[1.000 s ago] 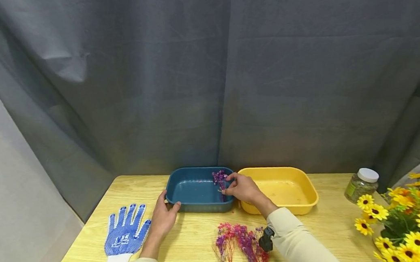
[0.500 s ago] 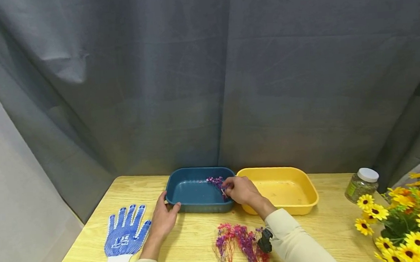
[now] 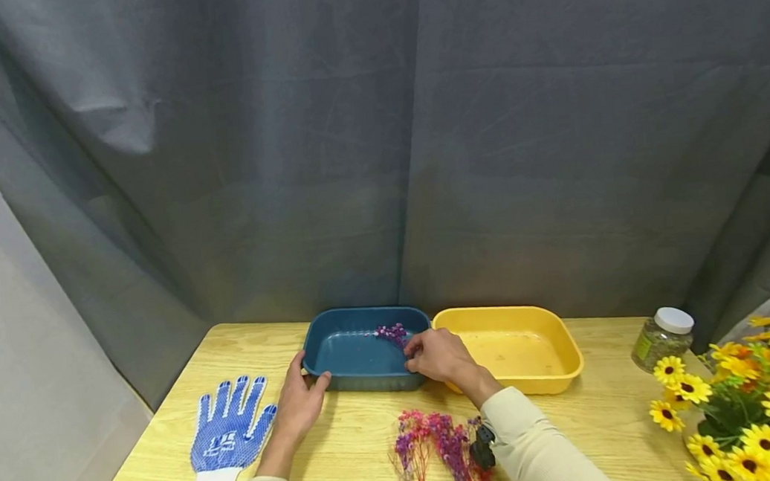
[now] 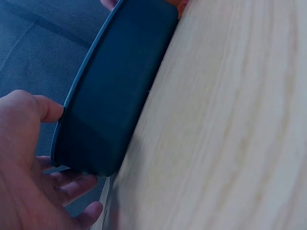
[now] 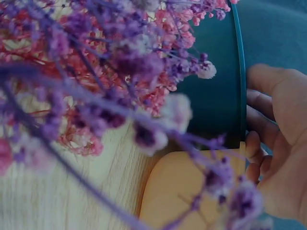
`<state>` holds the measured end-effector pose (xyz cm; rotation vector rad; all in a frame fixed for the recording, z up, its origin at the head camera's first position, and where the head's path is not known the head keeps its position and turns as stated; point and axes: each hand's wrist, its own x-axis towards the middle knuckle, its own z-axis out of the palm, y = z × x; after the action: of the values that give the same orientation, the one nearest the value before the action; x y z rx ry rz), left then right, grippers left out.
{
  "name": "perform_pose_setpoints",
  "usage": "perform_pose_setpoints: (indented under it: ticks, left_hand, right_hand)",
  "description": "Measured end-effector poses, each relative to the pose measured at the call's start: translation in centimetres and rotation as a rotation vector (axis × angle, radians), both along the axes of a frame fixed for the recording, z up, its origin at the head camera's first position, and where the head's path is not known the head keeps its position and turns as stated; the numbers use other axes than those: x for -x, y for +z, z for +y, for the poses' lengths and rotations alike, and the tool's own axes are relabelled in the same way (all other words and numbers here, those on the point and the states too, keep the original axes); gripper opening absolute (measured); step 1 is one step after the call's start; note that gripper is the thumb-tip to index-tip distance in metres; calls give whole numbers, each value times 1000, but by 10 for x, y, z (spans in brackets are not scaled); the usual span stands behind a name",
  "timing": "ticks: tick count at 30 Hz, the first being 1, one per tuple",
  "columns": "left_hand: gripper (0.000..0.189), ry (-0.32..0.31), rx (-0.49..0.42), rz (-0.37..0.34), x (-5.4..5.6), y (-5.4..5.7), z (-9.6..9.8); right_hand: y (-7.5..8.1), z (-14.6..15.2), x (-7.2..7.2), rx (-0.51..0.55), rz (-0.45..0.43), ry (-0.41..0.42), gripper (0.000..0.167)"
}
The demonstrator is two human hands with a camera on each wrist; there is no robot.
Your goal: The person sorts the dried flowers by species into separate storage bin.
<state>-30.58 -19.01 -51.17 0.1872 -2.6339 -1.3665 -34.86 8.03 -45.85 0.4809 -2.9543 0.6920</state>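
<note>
If my right hand (image 3: 441, 356) drags the sprig (image 3: 391, 333), inside the tub (image 3: 356, 356) near its right end, likely brittle florets could snap; my wrist, over the bunch (image 3: 445, 445), could snag stems; those right fingers curl narrowly by the sprig's stem, but I cannot tell whether they pinch it; my left hand (image 3: 300, 403) grips the tub's left end, thumb at the rim.
</note>
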Motion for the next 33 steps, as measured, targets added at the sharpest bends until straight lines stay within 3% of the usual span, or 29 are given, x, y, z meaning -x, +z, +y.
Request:
perform_pose_setpoints:
  ticks: [9, 17, 25, 33]
  left_hand:
    - [76, 6, 0, -5, 0, 1, -1]
    - [77, 2, -1, -9, -1, 1, -1]
    - [77, 4, 4, -9, -1, 0, 1]
    - [76, 5, -2, 1, -1, -1, -1]
  right_hand:
    - [7, 6, -6, 149, -30, -6, 10]
    - [12, 19, -20, 225, 31, 9, 14]
    - [18, 36, -42, 286, 41, -37, 14]
    - [13, 52, -70, 363, 4, -70, 18]
